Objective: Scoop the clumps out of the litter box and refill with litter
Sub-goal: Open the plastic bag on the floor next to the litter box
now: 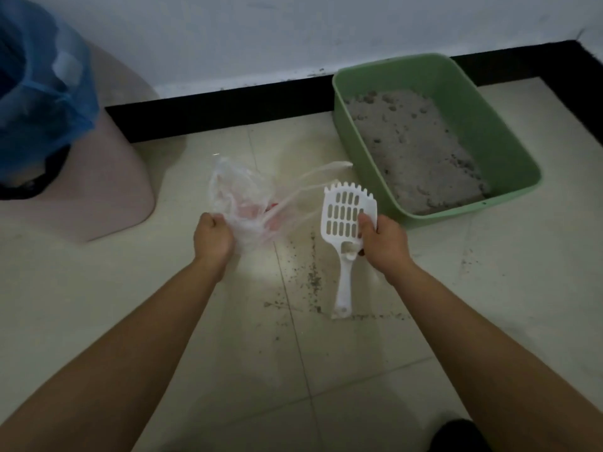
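Note:
A green litter box point(509, 148) stands on the floor at the upper right, against the wall. Grey litter point(414, 148) with dark clumps covers its bottom. My right hand point(385, 241) grips a white slotted scoop point(346, 210) by the side of its head, and the handle hangs down toward the tiles. My left hand point(212, 239) grips a crumpled clear plastic bag point(241, 197) just left of the scoop, its handles trailing toward the box. Something red shows through the bag.
A pink bin point(107, 177) lined with a blue bag point(39, 93) stands at the left. Spilled litter grains point(313, 278) lie on the pale tiles below the scoop. A black skirting strip point(228, 106) runs along the white wall.

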